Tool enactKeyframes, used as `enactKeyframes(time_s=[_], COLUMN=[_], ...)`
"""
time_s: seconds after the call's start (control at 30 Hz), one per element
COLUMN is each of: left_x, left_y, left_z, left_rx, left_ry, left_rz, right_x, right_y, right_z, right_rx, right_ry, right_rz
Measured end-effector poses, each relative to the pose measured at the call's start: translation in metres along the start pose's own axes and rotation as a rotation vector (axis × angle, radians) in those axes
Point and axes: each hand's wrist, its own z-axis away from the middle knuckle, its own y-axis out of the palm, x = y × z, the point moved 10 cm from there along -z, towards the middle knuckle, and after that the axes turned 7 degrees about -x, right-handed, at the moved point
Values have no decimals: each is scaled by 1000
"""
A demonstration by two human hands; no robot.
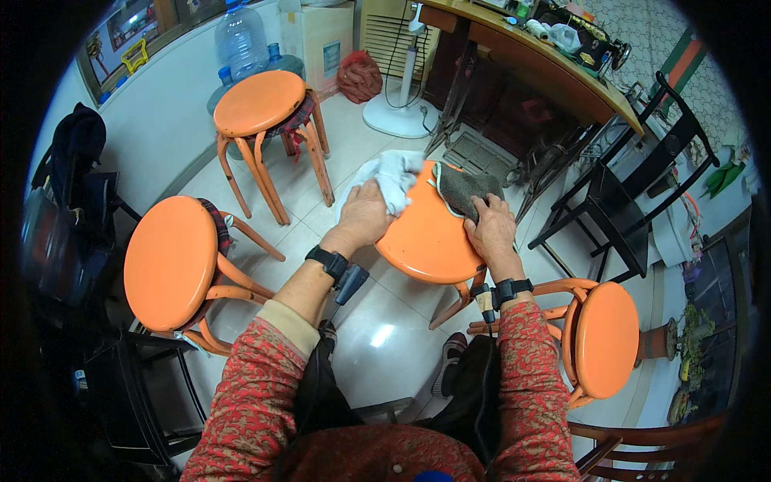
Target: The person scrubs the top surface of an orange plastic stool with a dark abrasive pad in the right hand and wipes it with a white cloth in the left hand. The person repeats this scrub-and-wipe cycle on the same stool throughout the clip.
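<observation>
An orange round stool (430,247) stands before me. My left hand (364,214) grips a crumpled white cloth (394,178) at the stool's left edge, its fingers partly hidden by the folds. Behind that cloth, more pale white material spreads beyond the stool's rim. My right hand (493,226) rests on a dark grey cloth (467,188) with light edging, which lies over the stool's right far side; its fingers are bent on the near edge of the cloth. Both wrists wear black straps with small devices.
Orange stools stand far left (259,103), left (170,263) and right (607,340). Beyond are a white fan base (402,120), a wooden sewing table (560,66) with a treadle (482,155), and a black chair (620,208). Water bottles (241,45) stand by the wall.
</observation>
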Motion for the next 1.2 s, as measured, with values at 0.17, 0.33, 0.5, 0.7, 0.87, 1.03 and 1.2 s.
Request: enactKeyframes(time_s=[0.17,0.33,0.5,0.7,0.87,1.03,1.2], left_x=[-71,-152,-23,-89,-152,-72,71], left_y=[25,38,6,18,11,-13,-81], left_z=[30,71,1,61,100,52,22], left_rx=[213,183,-85,248,224,338,-73], left_ry=[263,600,68,364,649,216,-460], left_rz=[129,366,73,208,409,506,365], right_x=[2,-1,1,1,1,32,111], right_y=[-1,1,-5,1,17,31,18], right_z=[-4,-5,-2,-11,-37,-58,-31], right_rx=[6,-12,-34,-27,67,161,53], right_ry=[23,20,10,61,58,24,-207], right_rz=[-2,-32,-25,-21,12,90,-49])
